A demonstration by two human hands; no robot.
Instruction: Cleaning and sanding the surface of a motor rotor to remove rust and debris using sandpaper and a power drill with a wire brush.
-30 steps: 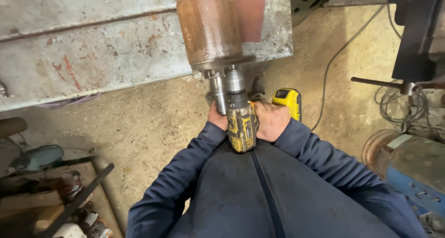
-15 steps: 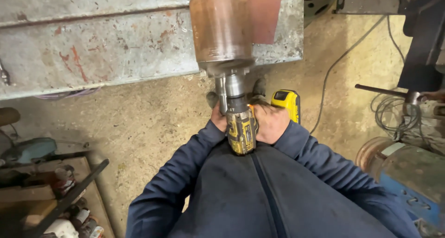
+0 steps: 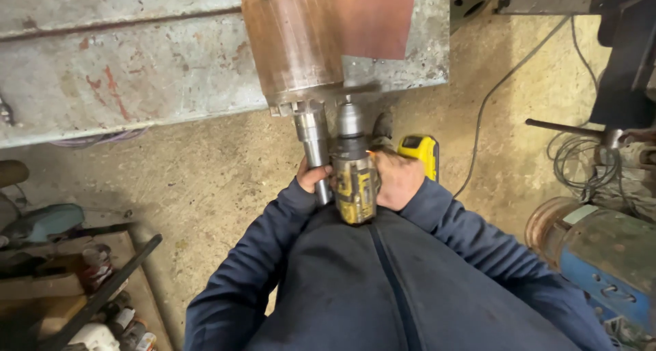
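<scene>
A small black label (image 3: 412, 143) sits on top of the yellow battery pack (image 3: 422, 153) of the cordless drill (image 3: 354, 180). The label is a little rectangle, dark on the bright yellow.

At the bottom left corner, some spray cans (image 3: 121, 322) and a white bottle (image 3: 92, 336) lie in a pile beside a wooden board (image 3: 65, 286). The cans have coloured wrappers with bits of red, white and yellow. They are too small and dim to tell more.

No signs or screens show.

Worn yellow cordless drill (image 3: 354, 180) points up beside the rusty cylinder's steel shaft (image 3: 313, 141).
</scene>
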